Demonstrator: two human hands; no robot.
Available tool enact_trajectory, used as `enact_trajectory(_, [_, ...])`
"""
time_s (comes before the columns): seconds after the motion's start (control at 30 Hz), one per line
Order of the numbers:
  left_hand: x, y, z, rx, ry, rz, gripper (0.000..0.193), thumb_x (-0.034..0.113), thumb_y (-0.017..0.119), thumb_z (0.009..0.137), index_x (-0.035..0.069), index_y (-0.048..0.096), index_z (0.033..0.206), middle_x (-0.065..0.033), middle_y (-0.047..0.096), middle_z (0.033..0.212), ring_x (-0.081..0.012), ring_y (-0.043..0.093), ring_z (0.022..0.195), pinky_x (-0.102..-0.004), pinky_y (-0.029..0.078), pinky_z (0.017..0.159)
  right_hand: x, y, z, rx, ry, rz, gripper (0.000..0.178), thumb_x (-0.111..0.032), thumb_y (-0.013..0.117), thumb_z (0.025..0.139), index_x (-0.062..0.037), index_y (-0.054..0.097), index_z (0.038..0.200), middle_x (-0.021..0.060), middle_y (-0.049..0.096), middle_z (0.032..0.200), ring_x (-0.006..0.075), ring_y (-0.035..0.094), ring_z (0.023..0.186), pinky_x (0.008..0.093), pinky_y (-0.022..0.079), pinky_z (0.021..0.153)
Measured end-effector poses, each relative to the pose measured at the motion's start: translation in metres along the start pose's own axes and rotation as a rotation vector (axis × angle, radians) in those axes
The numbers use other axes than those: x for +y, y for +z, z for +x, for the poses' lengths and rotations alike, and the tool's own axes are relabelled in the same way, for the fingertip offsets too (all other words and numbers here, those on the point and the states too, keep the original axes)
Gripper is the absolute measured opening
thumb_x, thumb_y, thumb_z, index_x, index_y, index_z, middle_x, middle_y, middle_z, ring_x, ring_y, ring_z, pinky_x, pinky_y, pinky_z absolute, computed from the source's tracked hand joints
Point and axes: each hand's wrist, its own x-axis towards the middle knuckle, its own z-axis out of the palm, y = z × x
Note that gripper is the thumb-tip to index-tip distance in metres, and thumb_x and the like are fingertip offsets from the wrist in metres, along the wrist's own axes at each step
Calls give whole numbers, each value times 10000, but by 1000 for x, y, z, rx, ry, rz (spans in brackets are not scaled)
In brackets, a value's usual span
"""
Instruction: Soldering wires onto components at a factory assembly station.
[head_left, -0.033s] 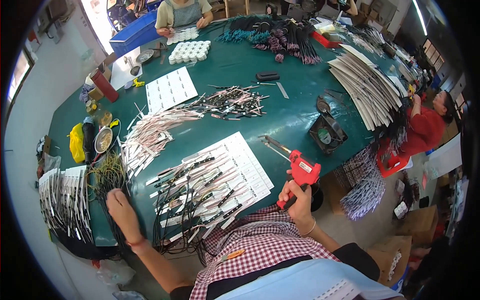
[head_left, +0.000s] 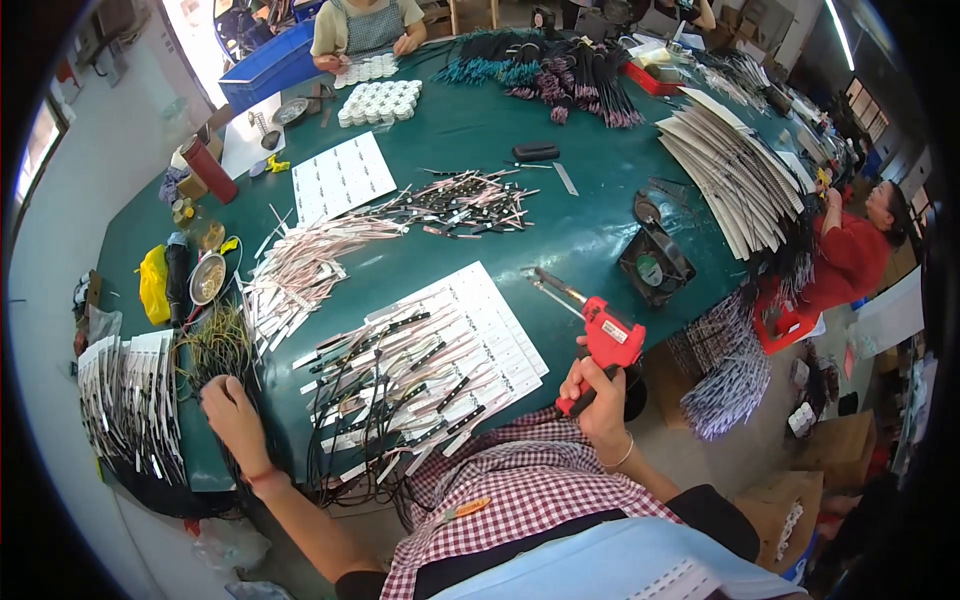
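My right hand (head_left: 602,405) grips the black handle of a red soldering gun (head_left: 612,337). Its metal tip points up and left, above the green table. At the left, my left hand (head_left: 236,428) lies on a bundle of thin black cables (head_left: 222,362) with stripped yellowish ends; its fingers are curled in among them, tips partly hidden. Between the hands, LED strip pieces (head_left: 410,365) with pink-white leads lie in rows on a white printed sheet (head_left: 497,330). Black cables run from their near ends over the table edge.
Beyond lies a heap of loose strip pieces (head_left: 300,270). A black fan (head_left: 655,265) stands right of the gun. Finished-looking strips (head_left: 130,405) hang at the far left. A dish (head_left: 207,278), a red cylinder (head_left: 208,170) and stacked boards (head_left: 730,180) lie around. Two co-workers sit nearby.
My left hand has shifted slightly left over the black cables. The soldering gun in my right hand has moved very slightly right. The strips on the sheet look unchanged.
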Motion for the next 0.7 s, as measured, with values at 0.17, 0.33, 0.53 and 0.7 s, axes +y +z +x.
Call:
enact_trajectory(0.17, [-100, 36, -12, -320, -297, 722, 263, 268, 536, 881, 30, 561, 990, -111, 551, 996, -325, 515, 977, -451, 442, 762, -6, 0, -2, 19, -61, 31, 311, -70, 522, 871, 10, 447, 1162, 41, 478, 631, 121, 459, 509, 277, 417, 511])
enact_trajectory(0.33, [-96, 26, -17, -24, 9, 608, 240, 259, 567, 858, 32, 637, 892, -91, 555, 957, -292, 555, 886, -438, 456, 699, -4, -4, -5, 64, -102, 56, 327, -71, 540, 866, 4, 445, 1170, 38, 487, 648, 117, 452, 521, 272, 410, 520])
enact_trajectory(0.53, [-113, 18, -4, -221, 1, 290, 249, 225, 553, 865, -4, 650, 855, -154, 537, 887, -334, 544, 786, -400, 444, 676, -1, 9, -9, 58, -87, 54, 313, -68, 535, 870, 10, 452, 1161, 37, 485, 647, 115, 460, 517, 269, 414, 517])
enact_trajectory(0.7, [-120, 20, 18, -34, 81, 282, 275, 217, 507, 904, -30, 626, 927, -135, 500, 742, -312, 519, 667, -391, 433, 608, 2, 12, -11, 14, -76, -7, 287, -119, 524, 886, -17, 462, 1146, 34, 487, 660, 104, 458, 508, 272, 431, 514])
